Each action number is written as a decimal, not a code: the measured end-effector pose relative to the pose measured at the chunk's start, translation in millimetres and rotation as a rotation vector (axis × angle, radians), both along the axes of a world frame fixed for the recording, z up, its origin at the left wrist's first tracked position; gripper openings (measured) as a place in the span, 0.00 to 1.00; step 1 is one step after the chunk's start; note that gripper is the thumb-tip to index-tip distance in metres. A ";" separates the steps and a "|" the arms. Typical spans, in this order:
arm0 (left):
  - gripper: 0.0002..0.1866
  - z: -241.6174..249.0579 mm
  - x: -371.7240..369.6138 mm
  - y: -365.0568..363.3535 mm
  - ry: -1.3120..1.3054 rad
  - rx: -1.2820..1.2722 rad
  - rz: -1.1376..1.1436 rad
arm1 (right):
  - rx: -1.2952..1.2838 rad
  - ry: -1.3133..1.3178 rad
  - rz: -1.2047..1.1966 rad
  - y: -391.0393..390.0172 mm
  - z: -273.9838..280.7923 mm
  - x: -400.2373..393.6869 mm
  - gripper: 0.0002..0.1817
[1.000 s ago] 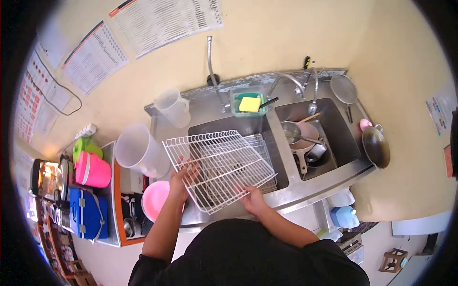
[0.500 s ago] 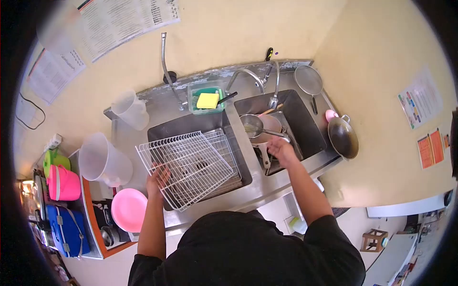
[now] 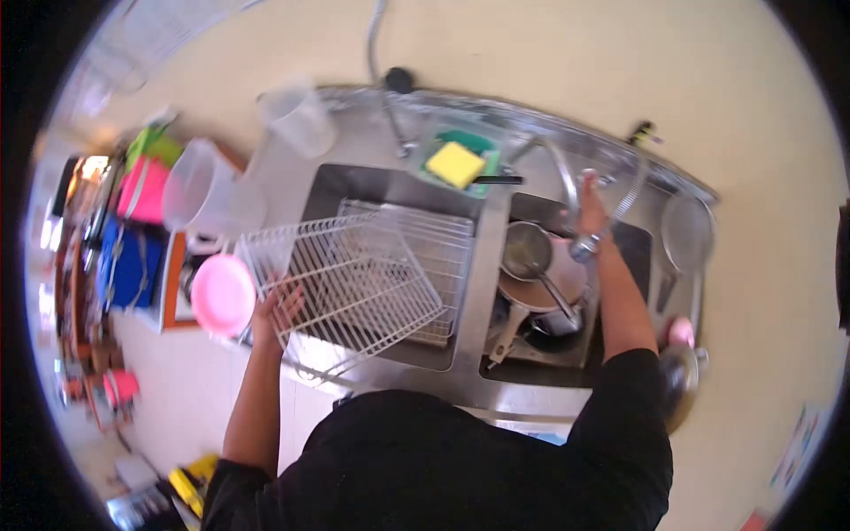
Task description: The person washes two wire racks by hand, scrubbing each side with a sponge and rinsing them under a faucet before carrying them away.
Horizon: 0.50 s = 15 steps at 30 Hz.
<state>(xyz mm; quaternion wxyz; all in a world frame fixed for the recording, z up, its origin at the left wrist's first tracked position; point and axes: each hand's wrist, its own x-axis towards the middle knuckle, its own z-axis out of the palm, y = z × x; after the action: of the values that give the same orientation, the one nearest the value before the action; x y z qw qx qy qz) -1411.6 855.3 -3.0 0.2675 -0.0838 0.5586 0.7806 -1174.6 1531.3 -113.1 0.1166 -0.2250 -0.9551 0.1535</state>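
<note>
Right hand [image 3: 591,208] now up by the faucet [image 3: 567,180], grip unclear; left hand [image 3: 278,310] still clamped on wire rack [image 3: 359,301]

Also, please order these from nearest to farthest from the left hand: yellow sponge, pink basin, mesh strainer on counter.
1. Pink basin, just left of the left hand.
2. Yellow sponge, near middle, farther back.
3. Mesh strainer, far right side.

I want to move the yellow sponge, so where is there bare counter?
Bare steel shows between the plastic pitcher and the left basin, and between that pitcher and the sponge box. It is crowded over the left basin, with the held wire rack, and in the right basin, under the strainer.
</note>
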 end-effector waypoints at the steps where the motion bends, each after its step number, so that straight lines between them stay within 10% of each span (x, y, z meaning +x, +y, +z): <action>1: 0.30 9.4 6.8 5.6 0.005 -0.028 0.034 | 0.082 0.125 0.028 5.3 -1.7 -13.5 0.56; 6: 0.28 20.7 17.8 18.5 0.039 -0.101 0.047 | 0.264 -0.131 0.000 15.5 23.0 -44.6 0.43; 10: 0.28 22.7 23.4 29.1 0.059 -0.140 0.017 | 0.000 0.181 -0.001 31.6 -11.3 -28.0 0.34; 14: 0.27 22.3 33.5 38.5 0.055 -0.183 0.054 | -1.763 1.145 -0.065 -54.0 14.5 46.6 0.25; 15: 0.27 25.4 36.3 40.8 0.070 -0.169 0.053 | -1.666 1.101 -0.064 -74.1 17.7 50.4 0.24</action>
<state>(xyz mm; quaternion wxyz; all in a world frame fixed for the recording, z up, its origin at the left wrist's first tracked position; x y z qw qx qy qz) -1375.3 896.1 22.3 0.2190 -0.0937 0.6290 0.7400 -1124.2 1457.2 -95.5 0.3523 -0.1581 -0.3491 0.8538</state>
